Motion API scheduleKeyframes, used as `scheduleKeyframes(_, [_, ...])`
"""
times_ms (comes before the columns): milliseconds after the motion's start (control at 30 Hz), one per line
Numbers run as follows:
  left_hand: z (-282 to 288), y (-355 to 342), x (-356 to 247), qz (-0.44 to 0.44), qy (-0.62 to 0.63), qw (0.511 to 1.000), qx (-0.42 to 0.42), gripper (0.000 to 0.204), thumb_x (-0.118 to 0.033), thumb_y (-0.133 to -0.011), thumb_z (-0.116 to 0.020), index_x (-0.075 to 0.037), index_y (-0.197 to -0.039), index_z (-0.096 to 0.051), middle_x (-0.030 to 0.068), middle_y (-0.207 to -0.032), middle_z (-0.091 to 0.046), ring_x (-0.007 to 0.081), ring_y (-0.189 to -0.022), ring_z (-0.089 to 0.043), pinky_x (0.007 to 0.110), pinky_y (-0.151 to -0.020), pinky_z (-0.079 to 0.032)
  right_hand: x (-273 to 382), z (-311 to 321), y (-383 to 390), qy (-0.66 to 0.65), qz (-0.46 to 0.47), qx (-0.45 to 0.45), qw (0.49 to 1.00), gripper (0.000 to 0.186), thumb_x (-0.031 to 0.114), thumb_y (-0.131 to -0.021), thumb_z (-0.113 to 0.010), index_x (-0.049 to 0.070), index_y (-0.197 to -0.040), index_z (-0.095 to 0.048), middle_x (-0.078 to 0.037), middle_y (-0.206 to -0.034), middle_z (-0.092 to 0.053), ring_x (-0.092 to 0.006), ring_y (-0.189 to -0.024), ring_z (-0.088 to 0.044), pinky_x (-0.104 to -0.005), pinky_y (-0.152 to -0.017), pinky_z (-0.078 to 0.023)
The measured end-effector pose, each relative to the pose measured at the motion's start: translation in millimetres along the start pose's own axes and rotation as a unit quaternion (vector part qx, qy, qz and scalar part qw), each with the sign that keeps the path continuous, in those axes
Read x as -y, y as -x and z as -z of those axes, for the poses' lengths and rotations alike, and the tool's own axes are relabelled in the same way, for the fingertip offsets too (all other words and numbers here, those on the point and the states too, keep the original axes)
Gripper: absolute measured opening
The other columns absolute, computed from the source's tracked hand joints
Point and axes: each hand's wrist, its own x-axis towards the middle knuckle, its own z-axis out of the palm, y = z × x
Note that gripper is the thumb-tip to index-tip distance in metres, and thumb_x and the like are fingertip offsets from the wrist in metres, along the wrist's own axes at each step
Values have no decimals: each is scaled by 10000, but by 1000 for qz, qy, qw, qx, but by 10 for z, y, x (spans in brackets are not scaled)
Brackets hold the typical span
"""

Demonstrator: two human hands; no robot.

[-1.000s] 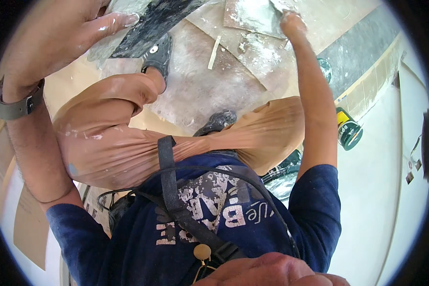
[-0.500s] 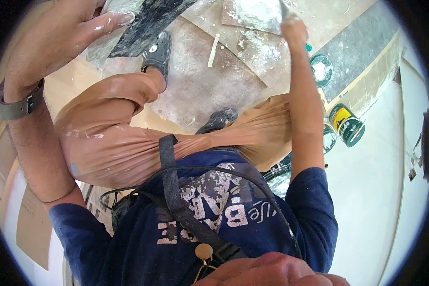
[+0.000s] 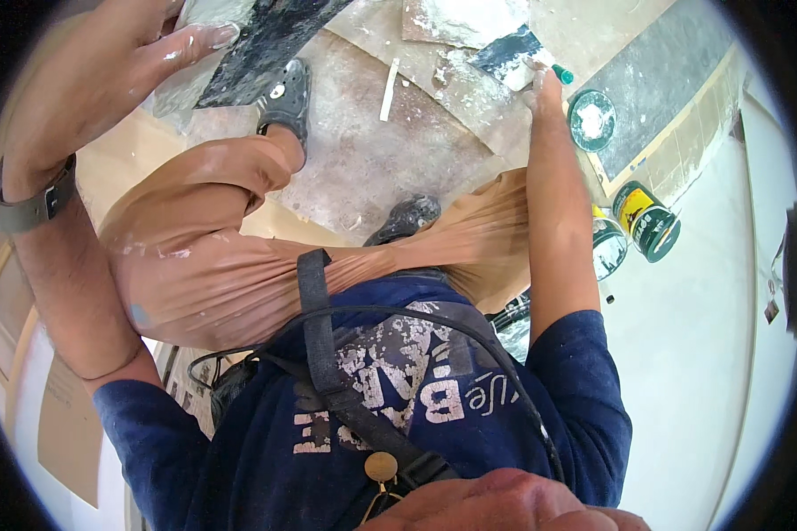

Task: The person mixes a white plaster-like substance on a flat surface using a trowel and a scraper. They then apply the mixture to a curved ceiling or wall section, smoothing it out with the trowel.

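Note:
At the upper left, my left hand [image 3: 181,49] grips the edge of a dark panel [image 3: 266,57] smeared with white. Its thumb, dusted white, lies on the near face; the other fingers are mostly hidden or cut off by the frame. My right hand [image 3: 541,87] is closed round the green handle [image 3: 562,74] of a putty knife, whose wide, dark, white-smeared blade [image 3: 507,58] points to the left. Just beyond the blade lies a board [image 3: 427,25] bearing a spread of white paste.
Right of my right forearm lies a round green lid [image 3: 591,120] with white residue. Green cans [image 3: 646,221] with yellow labels stand by the pale wall [image 3: 700,310]. Overlapping spattered sheets [image 3: 354,142] cover the floor, with a narrow white strip [image 3: 389,89]. My feet wear dark clogs [image 3: 289,97].
My right hand has drawn back toward me from the white-covered board. The putty knife has turned, and its wide blade now shows flat. My left hand stays nearly still on the panel.

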Motion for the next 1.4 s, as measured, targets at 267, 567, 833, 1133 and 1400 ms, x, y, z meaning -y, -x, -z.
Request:
scheduleKeyframes(267, [1,5,-7,-4,-3,1000,2,274,-147,-829,-535,0,-1050,-470,105,-819,-552,169,-721,-511,280,-652,-414,13,-269,326,-134,24,37,990,206,64,-800,-456,-5,-980,-529,-116,-881,-579,-259,-768,-586,-395,-703,-494])
scheduleKeyframes(567, [15,-16,-20,-19,-5,1000,4,264,-147,-827,-536,0,-1038,-475,105,-808,-552,172,-710,-510,281,-644,-414,-85,20,-322,448,288,-21,846,250,194,-794,-503,55,-987,-581,-139,-852,-605,-281,-804,-586,-375,-657,-468])
scheduleKeyframes(833, [5,24,-18,-13,-6,1000,2,255,-146,-826,-537,0,-1027,-480,105,-797,-551,173,-701,-509,282,-637,-413,298,-295,201,619,321,-91,711,251,236,-796,-482,158,-1014,-580,-157,-845,-617,-327,-816,-591,-385,-708,-461])
scheduleKeyframes(1133, [4,27,-28,-13,-4,1000,2,246,-145,-824,-538,0,-1015,-486,105,-785,-551,175,-691,-508,283,-630,-412,243,-401,338,541,225,-50,809,446,335,-713,-560,-61,-917,-586,-185,-872,-600,-262,-811,-563,-339,-715,-411])
scheduleKeyframes(1400, [14,29,-40,-14,0,1000,-1,237,-145,-822,-539,0,-1004,-491,105,-774,-551,177,-682,-507,284,-623,-411,633,-691,473,723,352,-71,590,274,261,-758,-497,70,-925,-602,-170,-817,-624,-326,-778,-598,-399,-732,-457])
